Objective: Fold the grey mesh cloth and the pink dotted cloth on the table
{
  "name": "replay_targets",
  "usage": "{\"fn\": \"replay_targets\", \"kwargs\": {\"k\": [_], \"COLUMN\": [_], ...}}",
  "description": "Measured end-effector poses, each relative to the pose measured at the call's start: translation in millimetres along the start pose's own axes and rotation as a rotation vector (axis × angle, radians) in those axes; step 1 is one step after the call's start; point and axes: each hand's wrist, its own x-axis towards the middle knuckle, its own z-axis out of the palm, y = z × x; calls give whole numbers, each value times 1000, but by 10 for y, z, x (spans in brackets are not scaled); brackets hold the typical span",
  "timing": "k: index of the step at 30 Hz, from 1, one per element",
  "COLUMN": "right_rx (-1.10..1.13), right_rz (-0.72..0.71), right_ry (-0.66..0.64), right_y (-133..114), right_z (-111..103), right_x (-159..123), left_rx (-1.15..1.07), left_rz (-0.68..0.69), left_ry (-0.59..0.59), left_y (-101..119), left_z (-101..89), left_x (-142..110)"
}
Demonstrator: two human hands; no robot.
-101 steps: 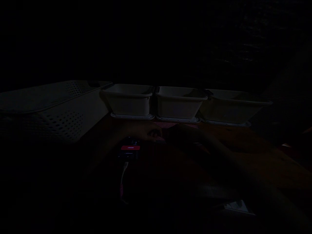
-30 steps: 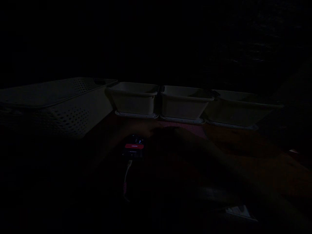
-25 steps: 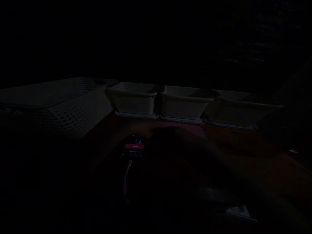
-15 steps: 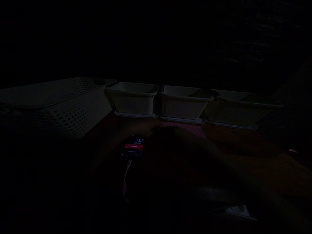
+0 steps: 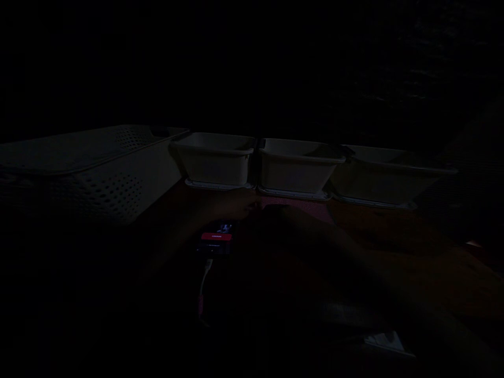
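Observation:
The picture is very dark, and both hands are only faint shapes. My left hand reaches in from the left, just beyond a phone with a lit screen and a red band on it. My right hand comes from the lower right and is close to the left one, over the near edge of a pink cloth. The fingers of both hands are lost in shadow, so whether they hold anything cannot be made out. A pale cable runs from the phone towards me.
Three light bins, a left bin, a middle bin and a right bin, stand in a row beyond my hands. At the left is a large perforated basket. A small pale flat object lies at the lower right of the brownish surface.
Both hands have shifted slightly near the pink cloth, and a little more of its left part shows. The phone, cable, bins and basket stay where they were.

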Motion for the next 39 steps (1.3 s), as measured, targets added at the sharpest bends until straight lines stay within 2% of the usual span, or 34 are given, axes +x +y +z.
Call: {"fn": "replay_targets", "kwargs": {"k": [3,7,12,16,20,24,29,34,39], "right_rx": [-4,-11,-99,-131,-107,-93,-76,-105,-126], "right_rz": [-26,-2,-20,-75,-68,-66,25,-53,-66], "right_ry": [3,76,21,32,75,63,59,73,63], "right_y": [-89,-154,-139,-151,-200,-198,-158,-168,-194], "right_z": [-7,28,-27,-49,-15,-7,-20,-34,-22], "right_x": [-32,-48,-62,-69,-75,-73,-75,-92,-84], "left_rx": [0,22,-2,6,-11,-17,-59,-61,-74], "left_rz": [-18,-40,-2,-16,-19,-60,-56,-58,-20], "left_ry": [8,22,25,32,28,24,23,41,34], "left_y": [12,31,14,-8,22,36,-37,-131,-189], "left_z": [5,9,24,32,13,12,56,106,109], "left_x": [-4,0,16,20,12,13,21,58,101]}}
